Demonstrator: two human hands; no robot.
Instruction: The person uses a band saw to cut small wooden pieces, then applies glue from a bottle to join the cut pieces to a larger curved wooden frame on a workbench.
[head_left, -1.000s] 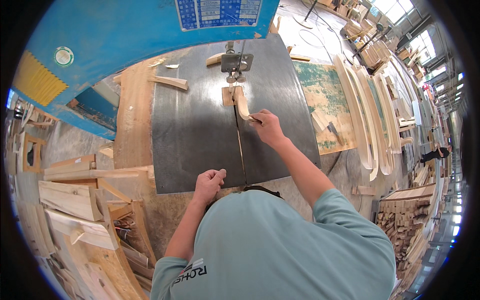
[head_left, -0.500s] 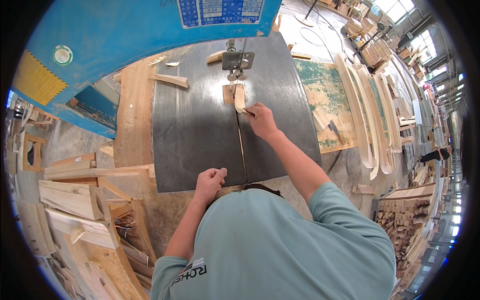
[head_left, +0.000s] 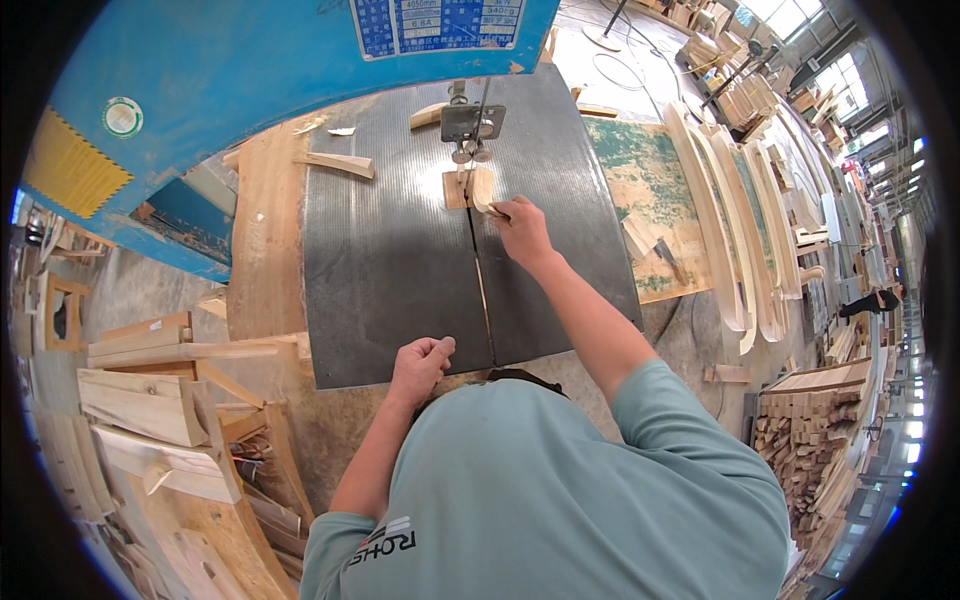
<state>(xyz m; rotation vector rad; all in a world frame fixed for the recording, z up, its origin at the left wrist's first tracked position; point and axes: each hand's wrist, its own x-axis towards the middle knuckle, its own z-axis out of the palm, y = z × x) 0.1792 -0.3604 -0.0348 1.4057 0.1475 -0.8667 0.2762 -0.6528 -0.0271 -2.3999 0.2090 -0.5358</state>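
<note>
My right hand (head_left: 522,229) grips the near end of a small curved piece of wood (head_left: 482,187) between thumb and fingers. The piece lies on the dark metal table (head_left: 390,270) of a blue bandsaw (head_left: 230,80), over the wooden insert (head_left: 454,190) beside the blade. Just above it sits the blade guide (head_left: 472,124) with its round rollers; the exact contact of blade and wood is too small to tell. At the table's front edge, left of the slot, my left hand (head_left: 420,368) rests with fingers curled in, nothing visible in them.
Wood offcuts (head_left: 340,163) lie on the table's far left, another (head_left: 428,116) beside the guide. Long curved wooden parts (head_left: 715,220) stand on the right, past a worn board (head_left: 655,210). Stacked boards (head_left: 145,405) crowd the left; a timber pile (head_left: 805,440) is at lower right.
My right hand has pushed the curved piece slightly forward, away from me, and the piece has turned a little. My left hand stays at the front edge.
</note>
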